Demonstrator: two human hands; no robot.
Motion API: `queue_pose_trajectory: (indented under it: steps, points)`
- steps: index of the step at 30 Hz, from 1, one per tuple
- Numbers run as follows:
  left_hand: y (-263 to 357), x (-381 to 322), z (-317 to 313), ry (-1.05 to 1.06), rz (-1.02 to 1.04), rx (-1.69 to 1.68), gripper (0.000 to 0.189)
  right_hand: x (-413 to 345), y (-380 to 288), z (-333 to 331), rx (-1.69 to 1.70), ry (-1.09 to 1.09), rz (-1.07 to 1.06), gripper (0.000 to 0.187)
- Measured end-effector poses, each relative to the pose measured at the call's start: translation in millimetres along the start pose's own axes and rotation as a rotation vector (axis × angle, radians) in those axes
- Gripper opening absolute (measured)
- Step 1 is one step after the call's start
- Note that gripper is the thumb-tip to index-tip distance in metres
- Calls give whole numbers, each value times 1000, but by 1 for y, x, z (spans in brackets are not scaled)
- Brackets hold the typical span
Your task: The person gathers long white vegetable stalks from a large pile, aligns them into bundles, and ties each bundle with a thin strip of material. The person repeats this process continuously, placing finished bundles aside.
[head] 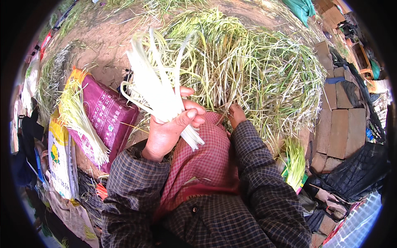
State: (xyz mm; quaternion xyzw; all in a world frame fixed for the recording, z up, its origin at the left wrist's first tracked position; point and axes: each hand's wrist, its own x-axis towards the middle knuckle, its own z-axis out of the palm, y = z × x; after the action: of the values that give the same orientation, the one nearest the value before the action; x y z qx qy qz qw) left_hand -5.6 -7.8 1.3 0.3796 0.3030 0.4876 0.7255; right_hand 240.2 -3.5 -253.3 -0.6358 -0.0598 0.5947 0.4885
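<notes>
A bundle of pale blanched chives point(158, 83) is gripped in my left hand point(176, 121), raised in front of me. Its cut white ends stick out below my fist, and several long leaves curl over at the top. My right hand point(237, 115) is at the near edge of a large heap of green and yellowish leaves point(235, 65), fingers against the strands. Whether those fingers hold any strand is hidden. Below both hands, a red checked cloth point(204, 161) covers my lap.
At left, a chive bunch point(88, 124) lies on a purple printed sack point(107, 114), beside a yellow and white sack point(62, 161). Another bunch point(294, 164) rests at right near bricks point(338, 130) and black netting point(353, 173). Bare soil point(102, 52) shows at upper left.
</notes>
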Motion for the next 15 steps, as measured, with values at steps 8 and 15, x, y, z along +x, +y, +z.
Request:
queue_pose_trajectory:
  steps: [8,15]
  points:
    - [-18,14,-15,152,-359,-412,28,7,-46,22,382,-140,0,13]
    - [-19,14,-8,116,-333,-372,21,-1,-69,-2,423,-103,-73,22]
